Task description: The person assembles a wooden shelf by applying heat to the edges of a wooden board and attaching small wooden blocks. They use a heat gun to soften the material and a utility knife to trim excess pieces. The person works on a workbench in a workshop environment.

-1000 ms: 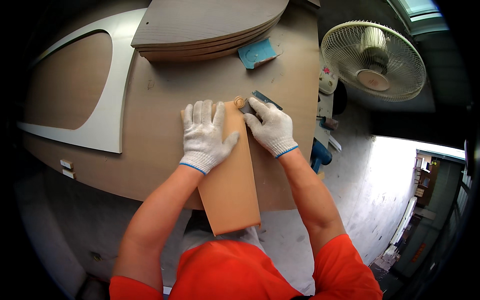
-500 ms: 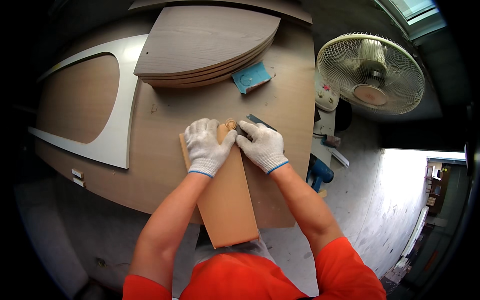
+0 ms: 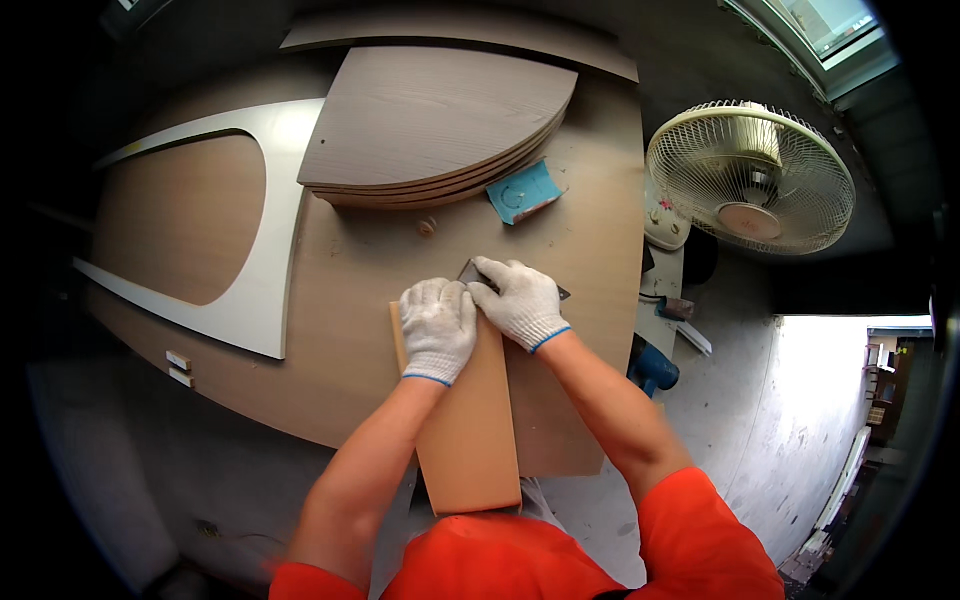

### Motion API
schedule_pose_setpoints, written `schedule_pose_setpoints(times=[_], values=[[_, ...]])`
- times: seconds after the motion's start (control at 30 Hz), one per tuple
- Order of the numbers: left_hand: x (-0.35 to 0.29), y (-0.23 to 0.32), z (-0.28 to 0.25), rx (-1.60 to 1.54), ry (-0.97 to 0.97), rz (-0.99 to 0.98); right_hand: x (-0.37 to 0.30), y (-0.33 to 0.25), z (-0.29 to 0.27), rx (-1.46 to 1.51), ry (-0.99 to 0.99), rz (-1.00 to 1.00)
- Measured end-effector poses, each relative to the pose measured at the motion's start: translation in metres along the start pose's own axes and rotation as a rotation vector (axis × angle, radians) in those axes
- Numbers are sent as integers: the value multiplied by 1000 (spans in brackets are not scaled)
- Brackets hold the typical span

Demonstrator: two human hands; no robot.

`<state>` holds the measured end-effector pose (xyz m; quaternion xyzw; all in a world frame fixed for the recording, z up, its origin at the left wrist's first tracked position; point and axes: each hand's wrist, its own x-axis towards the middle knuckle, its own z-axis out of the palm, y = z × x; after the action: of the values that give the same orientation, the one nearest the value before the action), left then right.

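Observation:
A long orange-tan board point(image 3: 468, 440) runs from my body to the middle of the table, with a rim along its left side. My left hand point(image 3: 437, 325), in a white knit glove with a blue cuff, holds the board's far end, its fingers bent over it. Right beside it, my gloved right hand point(image 3: 522, 303) is closed around a flat dark metal blade-like tool point(image 3: 470, 271). This tool lies slantwise at the board's far right corner, and its other end shows past the hand. Beyond the hands, a small curled shaving point(image 3: 427, 227) rests on the table.
Curved grey-brown panels point(image 3: 440, 115) are stacked at the back, with blue sandpaper point(image 3: 525, 192) beside them. A white frame point(image 3: 275, 200) with a rounded opening lies left, near small white blocks point(image 3: 179, 367). To the right are a fan point(image 3: 752, 175) and a blue power tool point(image 3: 655, 365).
The shaving curl has gone from the board's far end onto the table beyond. My right hand has turned the tool across the board's corner. The whole view has shifted slightly.

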<state>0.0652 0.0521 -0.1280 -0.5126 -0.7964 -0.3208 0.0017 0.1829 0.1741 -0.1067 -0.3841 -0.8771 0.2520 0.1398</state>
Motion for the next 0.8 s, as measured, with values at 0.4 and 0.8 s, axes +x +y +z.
schedule_pose_setpoints(times=[0.4,0.8], values=[[7,11,-14,61,-174,-108,-155,-18,-22,237,104,482],[6,-13,12,152,13,26,-369,-87,-13,88,22,500]])
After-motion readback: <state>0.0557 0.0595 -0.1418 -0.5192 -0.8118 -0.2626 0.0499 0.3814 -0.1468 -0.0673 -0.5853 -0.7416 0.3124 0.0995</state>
